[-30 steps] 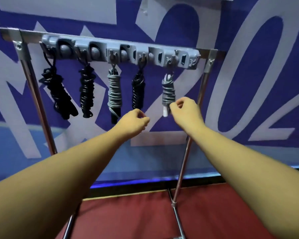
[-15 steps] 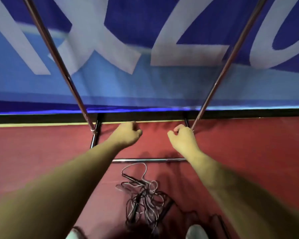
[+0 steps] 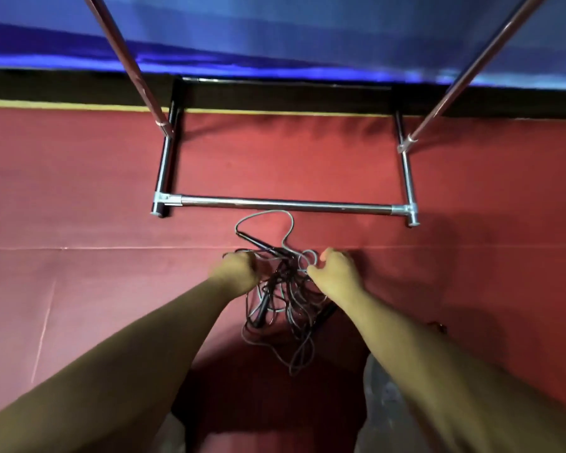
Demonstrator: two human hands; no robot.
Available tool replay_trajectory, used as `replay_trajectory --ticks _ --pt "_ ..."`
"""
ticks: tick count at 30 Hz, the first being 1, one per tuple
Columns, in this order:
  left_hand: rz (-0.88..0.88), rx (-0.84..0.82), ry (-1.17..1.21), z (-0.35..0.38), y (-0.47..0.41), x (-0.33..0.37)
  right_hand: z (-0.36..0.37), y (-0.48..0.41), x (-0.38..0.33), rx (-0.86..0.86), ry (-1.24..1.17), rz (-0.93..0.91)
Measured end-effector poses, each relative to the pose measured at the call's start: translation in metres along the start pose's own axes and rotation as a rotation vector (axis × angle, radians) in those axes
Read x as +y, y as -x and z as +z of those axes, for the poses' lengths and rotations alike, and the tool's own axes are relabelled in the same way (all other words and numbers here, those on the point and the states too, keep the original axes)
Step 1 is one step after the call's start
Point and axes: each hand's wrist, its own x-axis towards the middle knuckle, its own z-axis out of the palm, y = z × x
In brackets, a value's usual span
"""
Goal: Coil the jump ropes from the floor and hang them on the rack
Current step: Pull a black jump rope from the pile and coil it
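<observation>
A tangled heap of jump ropes (image 3: 286,299) is seen on the red floor (image 3: 79,197), on the near side of the rack (image 3: 285,204), whose low cross bar lies across the middle of the view, with two slanted poles rising at the far left and far right. The heap is made up of thin grey and black cords with slim black handles among them. One grey loop is stretched out from it almost to the cross bar. The left hand (image 3: 237,271) is lowered to the left edge of the heap and the right hand (image 3: 335,274) to its right edge, so that the far part of the tangle is framed between them. The fingers of both hands are curled downward at the cords, with the right thumb lifted. As they are hidden behind the backs of the hands and blurred, it cannot be told whether any cord is gripped. A blue banner (image 3: 307,34) is hung behind the rack
</observation>
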Motion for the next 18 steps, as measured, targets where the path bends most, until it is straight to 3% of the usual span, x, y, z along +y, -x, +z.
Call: replay_trajectory --ticks 7,10,18 --pt "-0.049 -0.092 -0.001 0.078 -0.033 -0.023 0.056 -0.008 0.026 -0.115 0.093 0.0" --pt "-0.102 -0.058 0.069 0.106 -0.038 -0.025 0.069 -0.006 0.038 -0.126 0.127 0.005" --pt "-0.094 0.021 0.13 0.093 -0.021 -0.024 0.057 -0.001 0.027 -0.169 0.101 0.033"
